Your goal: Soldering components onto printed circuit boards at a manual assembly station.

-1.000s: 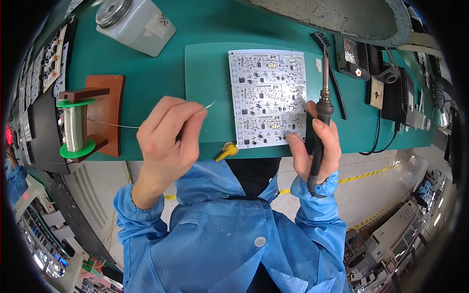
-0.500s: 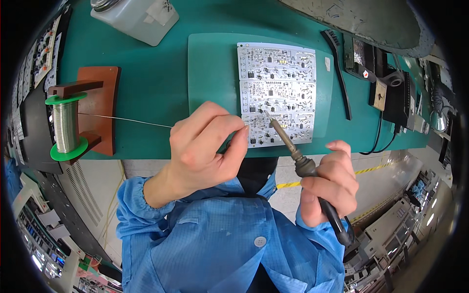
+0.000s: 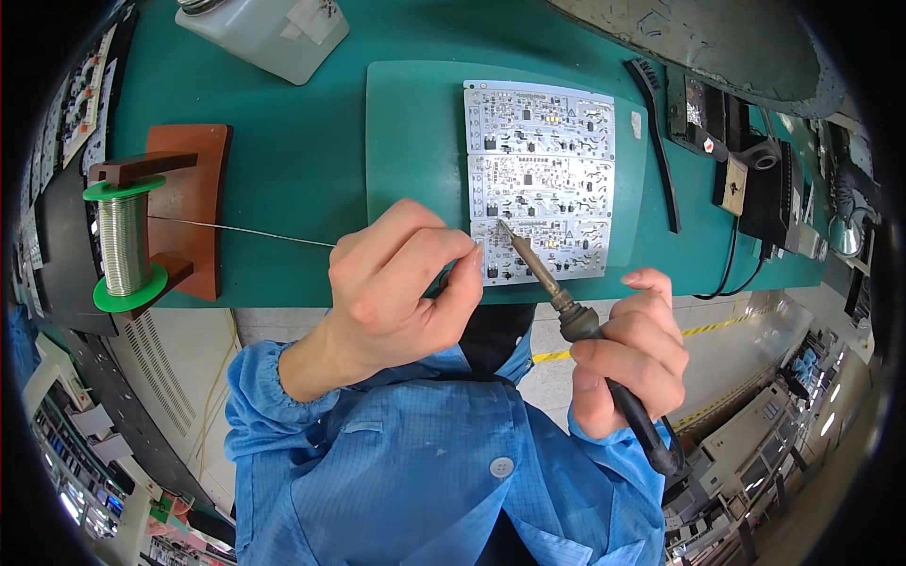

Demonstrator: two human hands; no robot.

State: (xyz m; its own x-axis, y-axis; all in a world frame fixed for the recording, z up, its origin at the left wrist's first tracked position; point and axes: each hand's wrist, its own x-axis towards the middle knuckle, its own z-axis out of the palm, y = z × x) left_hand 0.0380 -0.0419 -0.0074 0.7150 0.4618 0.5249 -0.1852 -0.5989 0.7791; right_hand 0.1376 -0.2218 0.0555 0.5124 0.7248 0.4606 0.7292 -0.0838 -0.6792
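A white circuit board panel [image 3: 541, 185] in three joined sections lies on a green mat [image 3: 415, 141]. My left hand [image 3: 401, 283] pinches solder wire [image 3: 255, 231] at the near left corner of the panel. The wire runs back to a spool [image 3: 125, 243] with green flanges on a brown stand. My right hand [image 3: 630, 354] is wrapped round the dark handle of a soldering iron [image 3: 583, 323]. Its tip points up and left, over the upper left part of the nearest section; whether it touches cannot be told.
A whitish bottle [image 3: 274, 38] stands at the far left. Right of the mat lie a black brush [image 3: 658, 151] and a soldering iron holder [image 3: 741, 156] with cables. A grey curved object [image 3: 698, 42] overhangs the far right.
The iron's tip has shifted left and slightly away from me across the panel, my right hand moving left with it. My left hand stays nearly still with the wire.
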